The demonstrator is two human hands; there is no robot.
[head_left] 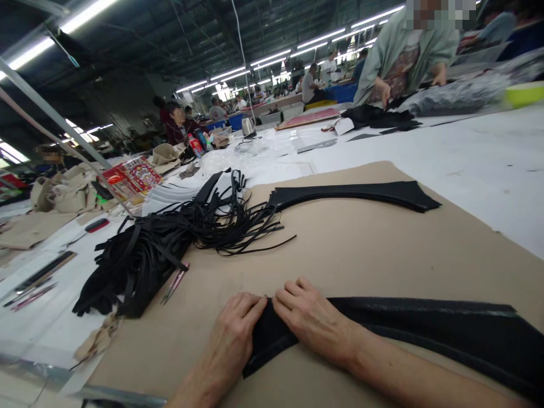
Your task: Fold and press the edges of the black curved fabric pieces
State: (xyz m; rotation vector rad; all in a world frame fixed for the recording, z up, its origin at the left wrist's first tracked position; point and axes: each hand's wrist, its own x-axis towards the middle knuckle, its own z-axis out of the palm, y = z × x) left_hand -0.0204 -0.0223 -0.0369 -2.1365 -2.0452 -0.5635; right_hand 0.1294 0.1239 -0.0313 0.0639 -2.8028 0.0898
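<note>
Black fabric band (416, 323) is pressed onto tan kraft paper (340, 255) by the right hand (312, 323), which is held flat and unclenched; its near end is touched by the equally flat left hand (232, 340). Beyond the left hand, a bundle of black strips (170, 243) is lying beside pink-handled snips (175, 281).

A long work table covered in white paper (446, 164) stretched ahead, with a tan cardboard sheet (365, 255) laid over it. On the sheet lay a wide black fabric panel (429, 317) and a curved black fabric strip (357, 194). A tangled bundle of black strips (144, 266) sprawled across the sheet's edge, with pink-handled snips (175, 282) just beside it. Further left, on the white covering, lay a printed packet (131, 178) and slim pink and black tools (34, 296).
</note>
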